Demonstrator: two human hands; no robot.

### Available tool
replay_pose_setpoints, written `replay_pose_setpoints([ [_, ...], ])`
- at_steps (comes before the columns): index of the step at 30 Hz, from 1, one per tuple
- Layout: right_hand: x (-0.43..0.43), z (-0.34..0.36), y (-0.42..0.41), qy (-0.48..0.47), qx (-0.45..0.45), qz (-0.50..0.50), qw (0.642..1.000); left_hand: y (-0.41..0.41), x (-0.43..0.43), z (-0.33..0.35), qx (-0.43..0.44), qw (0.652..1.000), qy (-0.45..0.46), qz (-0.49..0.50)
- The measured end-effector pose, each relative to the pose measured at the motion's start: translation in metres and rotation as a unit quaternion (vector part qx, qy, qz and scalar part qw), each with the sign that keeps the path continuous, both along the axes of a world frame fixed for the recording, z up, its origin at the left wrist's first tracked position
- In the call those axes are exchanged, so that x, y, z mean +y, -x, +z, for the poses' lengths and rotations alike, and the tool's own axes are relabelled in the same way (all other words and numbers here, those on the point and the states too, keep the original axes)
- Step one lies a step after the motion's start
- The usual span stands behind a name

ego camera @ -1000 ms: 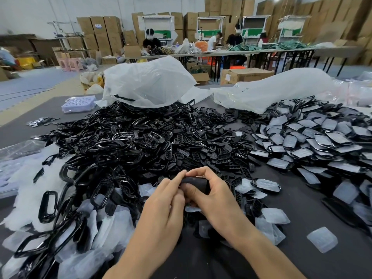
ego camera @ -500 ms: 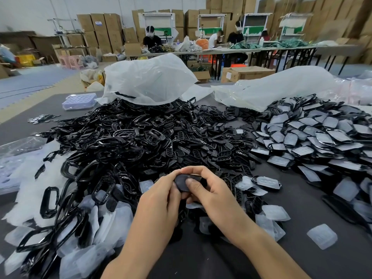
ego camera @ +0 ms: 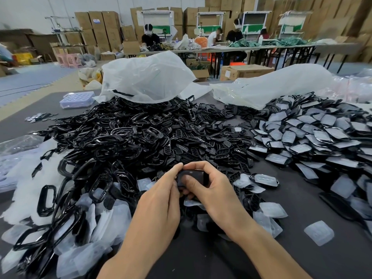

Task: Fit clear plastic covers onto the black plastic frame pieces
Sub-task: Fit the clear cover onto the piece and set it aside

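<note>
Both hands pinch one black frame piece: the left hand fingers close on its left edge, the right hand thumb presses its face, forefinger curled over the top.

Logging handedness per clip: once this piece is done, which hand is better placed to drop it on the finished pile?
Probably the right hand. The finished pile lies on its side, across open table. The left hand would have to cross over. Both pinch the piece.
</note>
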State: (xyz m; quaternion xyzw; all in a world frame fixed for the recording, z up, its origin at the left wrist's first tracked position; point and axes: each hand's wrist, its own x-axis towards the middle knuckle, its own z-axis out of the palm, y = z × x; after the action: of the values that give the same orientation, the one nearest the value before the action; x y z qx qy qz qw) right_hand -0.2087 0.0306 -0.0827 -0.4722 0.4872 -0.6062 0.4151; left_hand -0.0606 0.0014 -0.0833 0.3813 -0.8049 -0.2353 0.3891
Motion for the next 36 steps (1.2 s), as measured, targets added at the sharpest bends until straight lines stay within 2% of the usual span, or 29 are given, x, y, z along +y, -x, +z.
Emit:
replay_pose_setpoints([
  [10, 0.001, 0.001, -0.002, 0.0, 0.049, 0.009, 0.999, 0.003, -0.009, -0.004, 0.06, 0.997, -0.043, 0.022],
  [16, 0.0, 0.0, -0.003, -0.009, -0.002, -0.012, 1.0, 0.001, -0.01, -0.006, 0.117, 0.991, -0.056, 0.046],
  [22, -0.002, 0.001, -0.001, -0.018, -0.028, -0.01, 0.999, 0.001, -0.009, -0.004, 0.135, 0.987, -0.079, 0.031],
  [26, -0.004, 0.001, -0.002, -0.02, -0.092, 0.014, 0.995, 0.001, -0.011, -0.003, 0.147, 0.985, -0.087, 0.031],
  [29, -0.004, 0.003, -0.001, -0.028, -0.133, 0.029, 0.99, 0.001, -0.012, -0.002, 0.152, 0.984, -0.084, 0.028],
  [36, -0.003, 0.005, 0.0, -0.047, -0.134, 0.042, 0.989, 0.0, -0.01, -0.005, 0.119, 0.992, -0.044, 0.015],
])
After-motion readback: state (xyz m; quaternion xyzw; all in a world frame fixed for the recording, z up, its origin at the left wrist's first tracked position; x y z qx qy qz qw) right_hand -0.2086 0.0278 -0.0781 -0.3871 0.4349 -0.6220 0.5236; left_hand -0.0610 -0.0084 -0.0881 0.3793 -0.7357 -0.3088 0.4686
